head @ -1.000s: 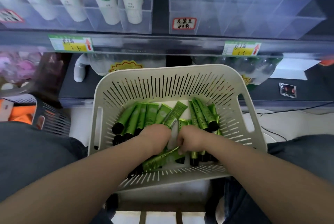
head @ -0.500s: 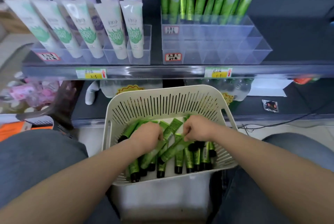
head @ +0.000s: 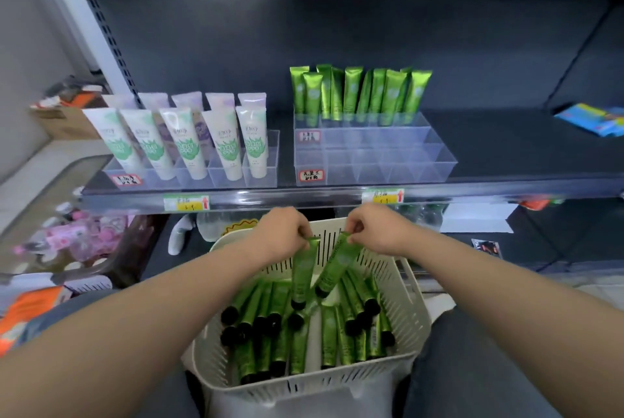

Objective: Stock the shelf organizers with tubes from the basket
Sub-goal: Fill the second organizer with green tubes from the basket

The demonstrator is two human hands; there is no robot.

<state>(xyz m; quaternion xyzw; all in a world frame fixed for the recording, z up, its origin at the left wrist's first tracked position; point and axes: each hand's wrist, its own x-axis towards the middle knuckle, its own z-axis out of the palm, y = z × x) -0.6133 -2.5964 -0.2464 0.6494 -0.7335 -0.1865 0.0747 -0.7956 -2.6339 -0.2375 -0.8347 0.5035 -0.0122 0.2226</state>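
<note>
Above the basket (head: 304, 387), our left hand (head: 282, 232) pinches the left tube (head: 302, 274), right hand (head: 378, 230) the right tube (head: 336, 265), grips tight on flat crimps. Light, squashy, likely slick.

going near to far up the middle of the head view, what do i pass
basket → loose tubes → left hand pinching left tube, level with right hand pinching right tube → price tag on the shelf edge → clear organizer → standing green tubes
</note>
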